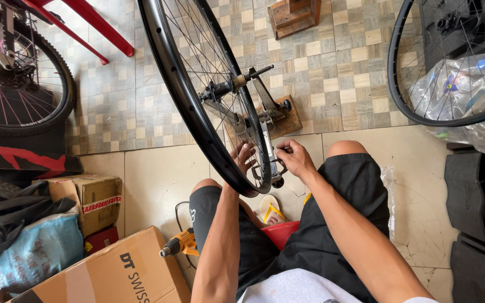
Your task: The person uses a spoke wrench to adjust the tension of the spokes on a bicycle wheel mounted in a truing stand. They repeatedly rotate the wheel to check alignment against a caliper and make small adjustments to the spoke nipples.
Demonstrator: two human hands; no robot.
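Spokes and a black rim fill the middle of the view: a bicycle wheel (pixel 197 95) is standing upright in a truing stand (pixel 265 120), its hub axle sitting in the stand's arms and its lowest arc hanging between the person's knees. The left hand (pixel 244 159) is reaching in from the wheel's left side, fingers (pixel 249 150) loosely curled and passing behind the spokes close to the rim's bottom curve; whether they are pinching a spoke or only resting against it is too hidden to tell. The right hand (pixel 294 159) is working on the other side of the rim, fingers bent tightly around a small dark part at the foot of the stand's upright, just beside the rim; what exactly that part is cannot be made out. The rim is running between the two hands, nearly touching both.

The person is sitting on a red stool (pixel 280 233) in black shorts, with a yellow sandal (pixel 272 212) below the wheel. A yellow cordless drill (pixel 181 244) is lying by the left knee, next to a large cardboard box (pixel 113 275). A second bare wheel (pixel 444 62) is leaning at the upper right over a clear plastic bag (pixel 478 112), and a bicycle's rear wheel with pink spokes (pixel 12 84) is standing at the upper left.
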